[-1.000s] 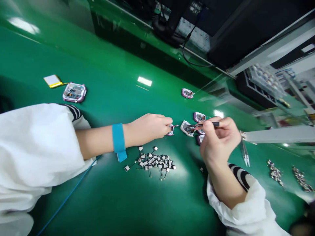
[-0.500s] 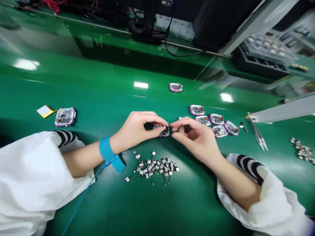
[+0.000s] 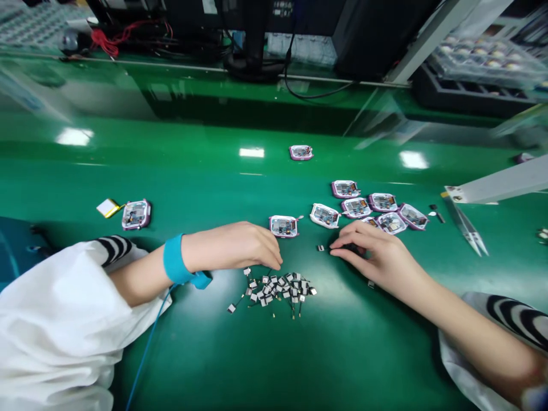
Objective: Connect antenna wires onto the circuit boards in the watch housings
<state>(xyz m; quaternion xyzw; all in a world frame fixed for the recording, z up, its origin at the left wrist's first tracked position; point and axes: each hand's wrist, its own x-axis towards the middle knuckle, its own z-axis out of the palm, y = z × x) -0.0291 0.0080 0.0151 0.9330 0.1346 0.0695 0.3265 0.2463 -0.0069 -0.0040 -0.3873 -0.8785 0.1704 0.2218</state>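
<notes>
My left hand (image 3: 250, 245), with a blue strap (image 3: 174, 260) at its wrist, is above the far edge of a pile of small square parts with short black leads (image 3: 280, 288). Its fingers are drawn together and point down; anything between the tips is hidden. An open pink-and-white watch case (image 3: 283, 226) with a circuit board inside lies just beyond its fingers. My right hand (image 3: 377, 251) is low over the table with thumb and forefinger pinched; what they hold, if anything, is unclear. Beside those fingertips sits a tiny black-and-silver piece (image 3: 321, 248).
Several similar cases (image 3: 355, 207) lie beyond my right hand, one case (image 3: 301, 152) farther back. At left a case (image 3: 136, 214) is wired to a battery (image 3: 108, 208). Tweezers (image 3: 468, 231) rest at right by a white post (image 3: 505, 185). A monitor stand (image 3: 254, 63) is behind.
Both hands have left the watch case between them. My left hand has come nearer to the pile; my right hand has moved right and down. The view has shifted slightly.
</notes>
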